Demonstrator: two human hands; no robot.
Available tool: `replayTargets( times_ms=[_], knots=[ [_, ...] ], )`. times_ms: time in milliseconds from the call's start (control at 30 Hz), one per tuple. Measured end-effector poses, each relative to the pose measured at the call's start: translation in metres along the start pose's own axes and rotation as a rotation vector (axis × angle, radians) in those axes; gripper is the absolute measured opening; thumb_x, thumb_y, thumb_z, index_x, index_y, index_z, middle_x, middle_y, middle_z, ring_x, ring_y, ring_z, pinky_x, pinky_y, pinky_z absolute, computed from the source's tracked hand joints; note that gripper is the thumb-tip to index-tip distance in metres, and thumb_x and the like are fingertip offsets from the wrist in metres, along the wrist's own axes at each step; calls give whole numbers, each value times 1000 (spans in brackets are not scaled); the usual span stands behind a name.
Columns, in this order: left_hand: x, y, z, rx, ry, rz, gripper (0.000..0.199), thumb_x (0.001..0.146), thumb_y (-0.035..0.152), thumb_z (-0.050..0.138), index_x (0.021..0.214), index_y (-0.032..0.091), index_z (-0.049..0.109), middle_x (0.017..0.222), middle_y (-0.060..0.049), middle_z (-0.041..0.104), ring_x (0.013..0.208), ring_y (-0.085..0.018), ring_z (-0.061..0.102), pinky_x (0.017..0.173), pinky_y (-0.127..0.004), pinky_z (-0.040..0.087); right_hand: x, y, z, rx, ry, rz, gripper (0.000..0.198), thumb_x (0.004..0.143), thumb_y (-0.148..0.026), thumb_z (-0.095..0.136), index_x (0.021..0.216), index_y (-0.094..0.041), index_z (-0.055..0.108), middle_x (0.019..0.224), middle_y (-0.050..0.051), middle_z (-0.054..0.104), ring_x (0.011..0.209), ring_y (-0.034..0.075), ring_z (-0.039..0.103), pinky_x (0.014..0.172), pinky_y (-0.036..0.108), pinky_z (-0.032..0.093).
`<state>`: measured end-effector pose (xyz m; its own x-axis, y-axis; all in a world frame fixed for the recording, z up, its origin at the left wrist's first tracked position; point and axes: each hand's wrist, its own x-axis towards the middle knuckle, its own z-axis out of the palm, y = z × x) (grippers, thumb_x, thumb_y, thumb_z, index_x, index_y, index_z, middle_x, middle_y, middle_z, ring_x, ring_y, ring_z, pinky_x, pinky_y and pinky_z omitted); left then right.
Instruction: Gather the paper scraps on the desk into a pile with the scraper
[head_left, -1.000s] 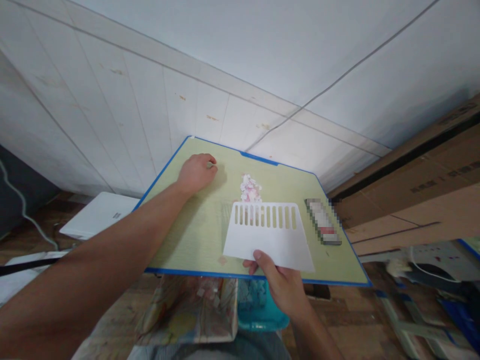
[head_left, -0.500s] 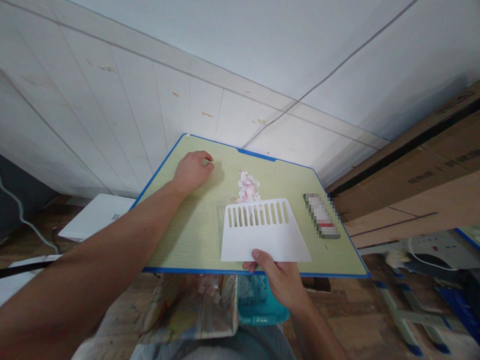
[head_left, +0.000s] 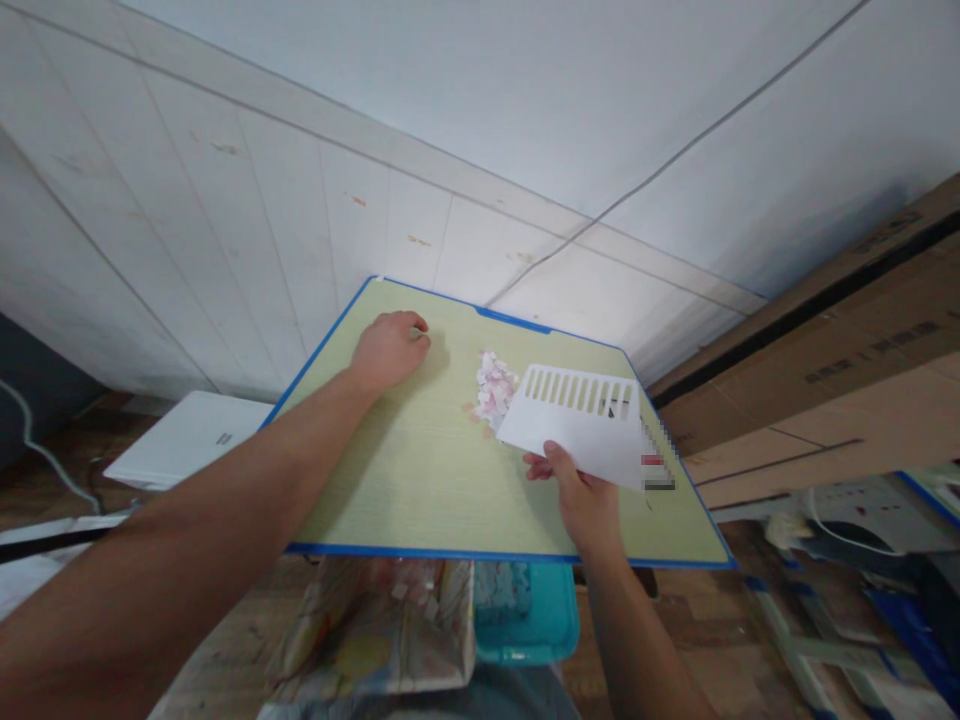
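A white plastic scraper point(head_left: 577, 430) with a row of slots along its far edge is gripped in my right hand point(head_left: 589, 505), thumb on top and fingers underneath. Its left corner is beside a small heap of pale pink and white paper scraps point(head_left: 493, 388). My left hand point(head_left: 391, 348) rests on the far left of the yellow-green tabletop point(head_left: 420, 480), its fingers curled in. Whether anything is inside those fingers is hidden. Part of the blurred-out phone-like object point(head_left: 660, 470) shows from behind the scraper.
Below the table's front edge are a turquoise bin point(head_left: 559, 610) and an open bag point(head_left: 450, 640) with scraps in it. Cardboard boxes point(head_left: 810, 400) stand along the right. A white flat box point(head_left: 191, 435) lies at left. A wall point(head_left: 420, 215) runs behind the table.
My right hand has carried the scraper to the right and away from me, uncovering more of the scraps and covering part of the phone-like object. My left hand stays in nearly the same place.
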<state>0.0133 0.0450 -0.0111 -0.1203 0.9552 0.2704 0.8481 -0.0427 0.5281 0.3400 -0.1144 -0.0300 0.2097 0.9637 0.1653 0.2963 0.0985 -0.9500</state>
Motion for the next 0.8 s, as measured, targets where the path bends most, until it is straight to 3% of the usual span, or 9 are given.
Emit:
replayTargets(
  times_ms=[167, 467, 567, 800],
  knots=[
    [1, -2, 2, -4, 18, 6, 42, 103, 30, 60, 130, 21, 91, 148, -17, 89, 148, -40, 77, 133, -54, 60, -3, -2, 16, 2, -38, 28, 50, 100, -70, 82, 74, -27, 81, 86, 13, 92, 81, 32, 85, 90, 48, 68],
    [2, -4, 4, -10, 31, 2, 40, 102, 32, 61, 126, 24, 91, 146, -15, 90, 145, -39, 78, 132, -53, 60, -7, -3, 7, 46, -116, 29, 44, 102, -62, 82, 76, -26, 82, 83, 11, 91, 74, 29, 81, 93, 50, 66],
    [1, -2, 4, -21, 30, -8, 41, 101, 31, 60, 126, 22, 92, 146, -17, 89, 146, -41, 77, 132, -56, 60, -8, -7, 9, 15, -91, 13, 47, 103, -63, 79, 73, -27, 81, 83, 12, 91, 78, 31, 83, 98, 52, 66],
    [0, 1, 0, -5, 10, -9, 42, 103, 31, 60, 129, 20, 91, 147, -18, 89, 148, -41, 77, 133, -55, 59, -13, -13, 5, -18, -192, 30, 46, 103, -60, 79, 72, -26, 84, 81, 12, 90, 83, 32, 86, 100, 52, 70]
  ],
)
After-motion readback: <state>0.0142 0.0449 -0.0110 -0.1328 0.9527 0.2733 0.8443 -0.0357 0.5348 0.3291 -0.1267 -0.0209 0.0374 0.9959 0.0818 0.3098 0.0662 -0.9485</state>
